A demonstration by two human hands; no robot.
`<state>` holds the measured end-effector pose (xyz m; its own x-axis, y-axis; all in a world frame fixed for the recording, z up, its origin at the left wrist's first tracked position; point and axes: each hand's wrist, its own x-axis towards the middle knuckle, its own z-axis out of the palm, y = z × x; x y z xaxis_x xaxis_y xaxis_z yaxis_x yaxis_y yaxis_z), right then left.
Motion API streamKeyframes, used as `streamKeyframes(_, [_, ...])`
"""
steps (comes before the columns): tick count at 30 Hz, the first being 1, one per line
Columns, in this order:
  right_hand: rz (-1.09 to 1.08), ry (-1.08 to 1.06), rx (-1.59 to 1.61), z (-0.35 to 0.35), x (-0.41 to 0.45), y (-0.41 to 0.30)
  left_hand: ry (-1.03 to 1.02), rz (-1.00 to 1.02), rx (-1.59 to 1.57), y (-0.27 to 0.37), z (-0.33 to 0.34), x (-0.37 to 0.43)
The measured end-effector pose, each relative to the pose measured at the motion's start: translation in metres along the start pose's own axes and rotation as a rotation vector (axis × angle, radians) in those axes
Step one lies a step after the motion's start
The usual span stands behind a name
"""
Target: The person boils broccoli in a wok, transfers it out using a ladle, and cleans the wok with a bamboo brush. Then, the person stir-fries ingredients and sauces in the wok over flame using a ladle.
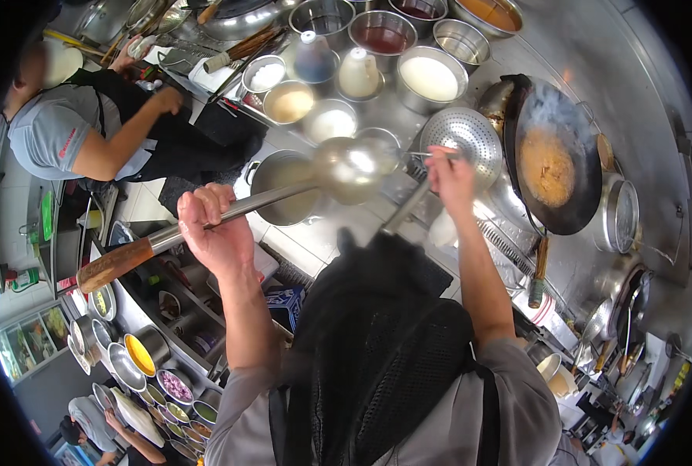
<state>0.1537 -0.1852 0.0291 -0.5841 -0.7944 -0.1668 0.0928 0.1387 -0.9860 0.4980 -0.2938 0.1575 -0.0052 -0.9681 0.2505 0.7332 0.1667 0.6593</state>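
Note:
My left hand [214, 224] is wrapped around the metal shaft of a long ladle [349, 170] with a wooden handle end. The ladle's rounded bowl is raised in front of me, partly over a metal pot [279, 209], and looks slightly blurred. In my right hand [451, 180] is a thin metal utensil [417, 154] that points left toward the ladle bowl; its far end is hard to make out. Behind that hand lies a large perforated strainer [477, 137], its handle slanting down toward me. A smoking wok [587, 198] holding brown, bubbling contents stands to the right.
Metal containers of white powder [329, 122], white liquid [430, 78] and dark red liquid [382, 38] crowd the counter ahead. Squeeze bottles [357, 76] stand among them. A co-worker [78, 128] is at the left. A bamboo brush [539, 271] lies below the wok.

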Motion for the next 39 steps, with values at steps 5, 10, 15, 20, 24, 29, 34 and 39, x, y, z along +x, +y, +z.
streamKeyframes(5, [-0.025, 0.014, -0.301, 0.03, 0.013, 0.039, 0.057, -0.011, 0.08, 0.012, -0.001, -0.003])
streamKeyframes(10, [-0.073, -0.011, -0.393, 0.038, 0.017, 0.046, 0.065, 0.04, 0.141, 0.018, -0.005, -0.004])
streamKeyframes(15, [0.024, -0.036, -0.139, 0.032, 0.009, 0.028, 0.089, 0.081, 0.187, 0.017, -0.004, -0.006])
streamKeyframes(20, [0.04, 0.048, 0.186, 0.0, -0.004, 0.0, 0.117, 0.074, 0.094, -0.004, -0.001, -0.005])
streamKeyframes(24, [0.016, 0.144, 0.167, 0.006, 0.0, 0.013, 0.114, 0.035, 0.058, -0.023, 0.014, 0.002])
streamKeyframes(29, [0.13, -0.019, -0.266, 0.016, -0.005, 0.02, 0.114, -0.019, -0.028, -0.035, 0.029, 0.007])
streamKeyframes(34, [-0.142, 0.193, -0.51, -0.047, -0.047, -0.039, 0.021, 0.134, 0.062, -0.034, 0.082, 0.004])
streamKeyframes(39, [-0.121, -0.638, -0.008, -0.059, -0.142, -0.219, -0.169, 0.435, 0.21, -0.084, 0.196, -0.027])
